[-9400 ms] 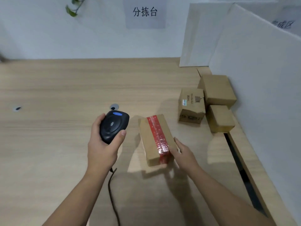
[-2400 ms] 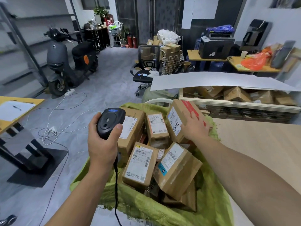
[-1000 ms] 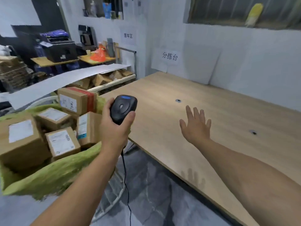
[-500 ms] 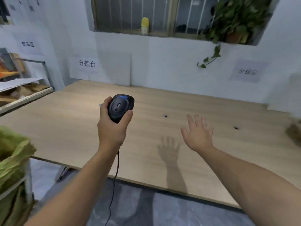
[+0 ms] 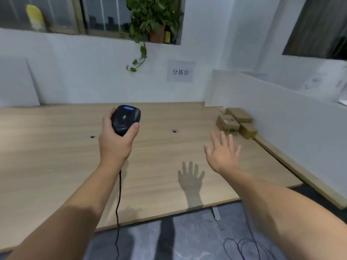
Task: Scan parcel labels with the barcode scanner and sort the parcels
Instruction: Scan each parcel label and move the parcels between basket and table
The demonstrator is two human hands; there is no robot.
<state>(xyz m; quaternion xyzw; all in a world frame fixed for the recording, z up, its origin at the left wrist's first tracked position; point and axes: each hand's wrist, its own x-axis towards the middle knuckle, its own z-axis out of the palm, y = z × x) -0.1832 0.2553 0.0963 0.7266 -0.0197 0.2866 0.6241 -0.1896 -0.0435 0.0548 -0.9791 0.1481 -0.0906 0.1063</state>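
My left hand [image 5: 114, 141] grips the black barcode scanner [image 5: 125, 119] upright above the wooden table [image 5: 56, 156]; its black cable [image 5: 118, 203] hangs down past the table's front edge. My right hand [image 5: 222, 152] hovers over the table with fingers spread and holds nothing; its shadow lies on the wood below. Three brown cardboard parcels [image 5: 235, 122] sit together at the table's far right corner, against the white partition [image 5: 291, 117].
A white wall with a paper sign [image 5: 180, 72] runs behind the table, under a window sill with a potted plant [image 5: 152, 21]. Two small cable holes [image 5: 174, 131] mark the tabletop. Loose wires [image 5: 244, 246] lie on the grey floor in front.
My view has swung right from the green sack of parcels to the sorting table's right end. My right hand, earlier on a parcel in the sack, is now free; the scanner stays gripped.
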